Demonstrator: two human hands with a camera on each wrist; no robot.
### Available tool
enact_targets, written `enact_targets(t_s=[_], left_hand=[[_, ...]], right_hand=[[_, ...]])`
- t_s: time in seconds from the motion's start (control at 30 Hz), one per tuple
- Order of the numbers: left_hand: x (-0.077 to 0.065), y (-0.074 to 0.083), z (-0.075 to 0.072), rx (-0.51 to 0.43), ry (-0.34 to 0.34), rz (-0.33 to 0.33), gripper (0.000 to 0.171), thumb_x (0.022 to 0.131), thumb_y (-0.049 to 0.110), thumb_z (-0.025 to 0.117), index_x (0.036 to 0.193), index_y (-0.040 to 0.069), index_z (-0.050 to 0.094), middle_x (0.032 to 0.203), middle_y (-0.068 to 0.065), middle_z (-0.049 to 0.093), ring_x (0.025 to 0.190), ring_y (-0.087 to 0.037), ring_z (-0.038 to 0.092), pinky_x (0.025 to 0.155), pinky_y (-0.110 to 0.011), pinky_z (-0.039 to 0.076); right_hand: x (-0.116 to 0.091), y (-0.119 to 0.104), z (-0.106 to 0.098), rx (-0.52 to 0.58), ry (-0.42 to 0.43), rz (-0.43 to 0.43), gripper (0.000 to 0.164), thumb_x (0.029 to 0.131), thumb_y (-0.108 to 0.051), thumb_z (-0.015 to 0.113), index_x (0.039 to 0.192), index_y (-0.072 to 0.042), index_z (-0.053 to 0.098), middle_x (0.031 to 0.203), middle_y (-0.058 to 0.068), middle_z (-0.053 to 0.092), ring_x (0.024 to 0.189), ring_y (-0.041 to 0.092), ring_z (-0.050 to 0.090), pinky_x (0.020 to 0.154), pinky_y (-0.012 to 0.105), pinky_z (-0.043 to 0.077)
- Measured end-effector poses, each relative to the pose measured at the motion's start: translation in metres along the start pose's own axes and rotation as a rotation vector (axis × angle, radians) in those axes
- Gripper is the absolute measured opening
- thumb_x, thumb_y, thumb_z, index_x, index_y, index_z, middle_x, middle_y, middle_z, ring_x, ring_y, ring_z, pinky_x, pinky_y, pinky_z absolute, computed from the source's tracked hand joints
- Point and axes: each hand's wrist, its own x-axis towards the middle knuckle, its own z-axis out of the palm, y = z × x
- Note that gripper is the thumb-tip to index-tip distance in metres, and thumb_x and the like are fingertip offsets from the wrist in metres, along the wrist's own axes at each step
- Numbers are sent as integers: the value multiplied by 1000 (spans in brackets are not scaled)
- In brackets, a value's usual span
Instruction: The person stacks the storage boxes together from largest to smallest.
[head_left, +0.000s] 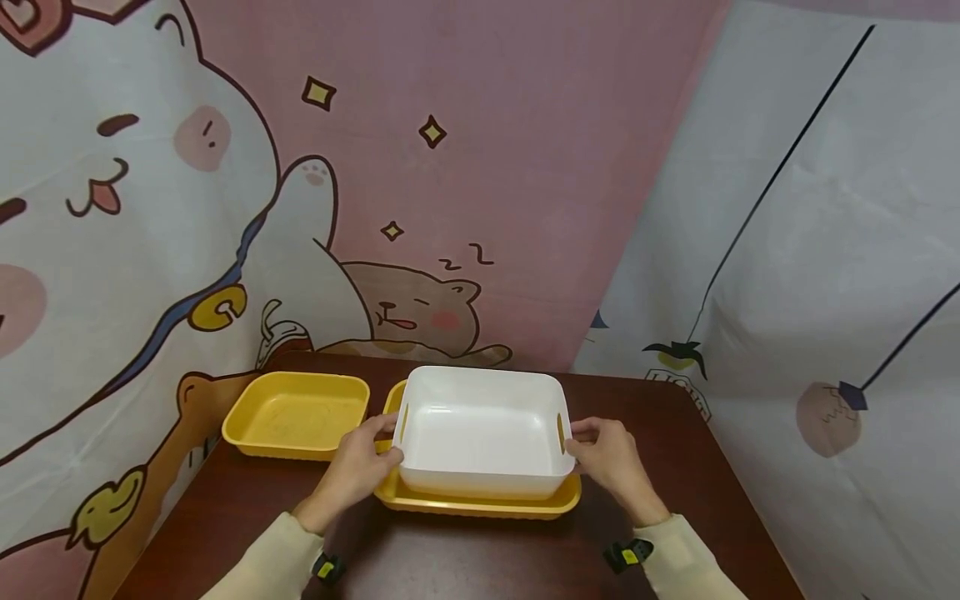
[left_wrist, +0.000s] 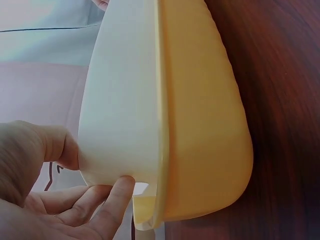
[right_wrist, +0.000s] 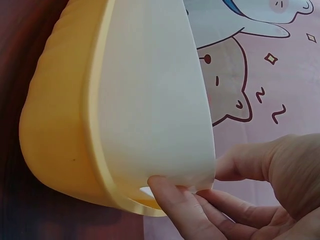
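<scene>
A white rectangular plastic basket with slot handles at its ends sits partly inside a yellow basket, its rim standing above the yellow one. My left hand pinches the white basket's left end, thumb at the rim and fingers outside by the slot. At the opposite end, my right hand grips the rim in the same way. Both wrist views show the white wall rising out of the yellow basket, with fingertips against it. The white basket's underside is hidden.
To the left on the dark brown table stands a second yellow basket, close beside the nested pair. Behind the table hangs a pink and white cloth with cartoon animals, which also runs along both sides.
</scene>
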Motion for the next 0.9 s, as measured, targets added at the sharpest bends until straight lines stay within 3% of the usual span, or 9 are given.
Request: enact_targets(t_s=[0.17,0.47,0.67,0.9], left_hand=[[1,1,0,13,-2,-10,62,97,5,82,156,-4,68,138,-19,80,108,-24,72,87,-30,66],[1,-1,1,21,-13,-8,62,99,7,80,158,-4,66,141,-20,79,120,-30,76,108,-53,69],[1,-4,0,11,-17,-14,61,102,9,78,161,-3,65,144,-20,78,125,-33,77,109,-54,69],[2,-9,0,-16,-2,21,57,105,10,77,159,-2,66,143,-20,79,126,-34,79,107,-53,69]], right_hand=[[-1,2,1,7,7,16,34,104,-7,81,134,9,77,118,23,84,83,22,83,78,46,75],[-3,4,0,19,2,36,37,105,-7,81,137,9,75,121,25,83,86,23,85,79,48,75],[-4,7,0,47,-2,57,38,105,-8,82,140,7,75,124,25,83,92,25,86,76,43,75],[-4,9,0,60,0,62,41,105,-11,83,142,6,74,128,26,83,94,27,87,77,45,75]])
